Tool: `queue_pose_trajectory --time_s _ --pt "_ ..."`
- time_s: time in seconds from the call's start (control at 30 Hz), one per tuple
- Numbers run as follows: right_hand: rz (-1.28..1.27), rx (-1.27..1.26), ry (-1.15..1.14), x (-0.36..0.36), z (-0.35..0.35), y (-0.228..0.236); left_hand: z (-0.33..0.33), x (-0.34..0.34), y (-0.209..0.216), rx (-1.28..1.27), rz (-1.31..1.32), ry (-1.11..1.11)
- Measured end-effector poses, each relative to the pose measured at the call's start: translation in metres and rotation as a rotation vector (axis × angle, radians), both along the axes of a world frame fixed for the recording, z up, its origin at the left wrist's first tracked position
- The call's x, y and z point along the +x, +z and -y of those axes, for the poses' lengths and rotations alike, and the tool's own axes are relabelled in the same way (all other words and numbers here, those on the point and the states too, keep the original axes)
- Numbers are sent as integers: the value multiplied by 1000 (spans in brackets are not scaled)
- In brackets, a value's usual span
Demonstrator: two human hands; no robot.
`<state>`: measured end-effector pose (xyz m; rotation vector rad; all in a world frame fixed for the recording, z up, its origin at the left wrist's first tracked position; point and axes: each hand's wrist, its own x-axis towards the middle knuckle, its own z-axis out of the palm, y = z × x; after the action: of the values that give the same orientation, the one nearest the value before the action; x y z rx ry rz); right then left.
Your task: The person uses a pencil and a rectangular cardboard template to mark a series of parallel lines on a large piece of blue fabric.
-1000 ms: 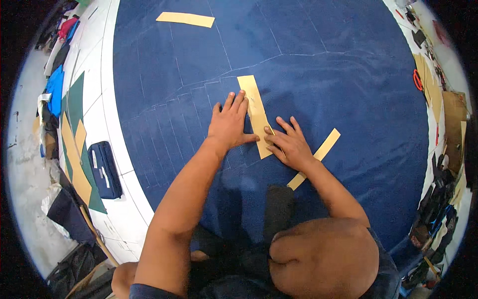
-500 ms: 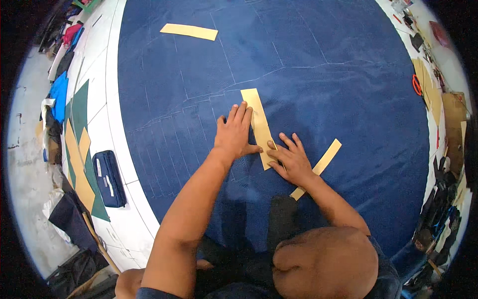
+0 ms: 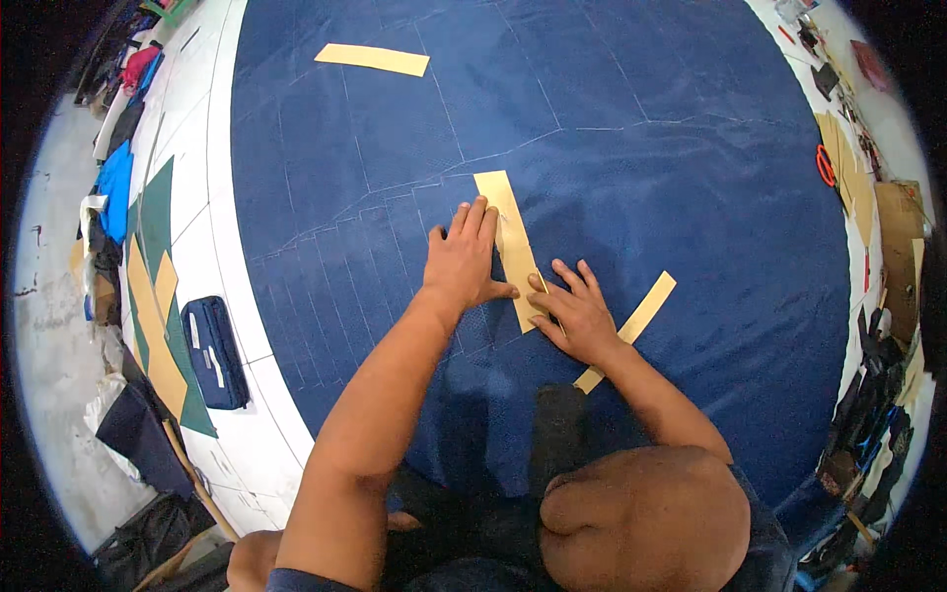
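Observation:
A tan paper strip (image 3: 514, 242) lies lengthwise on dark blue cloth (image 3: 710, 227) marked with thin pale lines. My left hand (image 3: 457, 255) rests along its left edge, fingers extended and thumb stretched toward the lower part. My right hand (image 3: 582, 318) presses the strip's lower right side with thumb and front fingers, while its other fingers spread over the cloth. A thin dark line shows beside those front fingers; I cannot make out whether it is a separate object. Under my right wrist passes a narrower tan strip (image 3: 643, 311), partly covered.
Another tan strip (image 3: 372, 59) lies at the far left of the cloth. A dark blue pouch (image 3: 215, 352) sits on white tiles, beside green and tan pattern pieces (image 3: 158, 326). Orange-handled scissors (image 3: 826, 166) lie at the right edge. My bare knee (image 3: 646, 518) is close by.

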<state>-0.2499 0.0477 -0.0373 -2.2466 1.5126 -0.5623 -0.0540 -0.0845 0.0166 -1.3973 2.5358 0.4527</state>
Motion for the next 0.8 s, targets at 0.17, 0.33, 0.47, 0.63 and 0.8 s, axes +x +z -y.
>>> queue_pose_trajectory --time_s 0.17,0.33,0.47,0.63,0.8 --pt "-11 5 4 -1 3 -3 3 -2 1 20 15 10" --pt "0 20 17 0 5 4 2 -1 1 13 19 9" --pt "-3 42 23 -2 5 4 2 -3 2 16 12 1" --pt "9 62 13 -2 3 5 0 -5 4 34 53 -9" --pt "16 42 14 -2 3 4 -1 -4 2 20 33 -5"
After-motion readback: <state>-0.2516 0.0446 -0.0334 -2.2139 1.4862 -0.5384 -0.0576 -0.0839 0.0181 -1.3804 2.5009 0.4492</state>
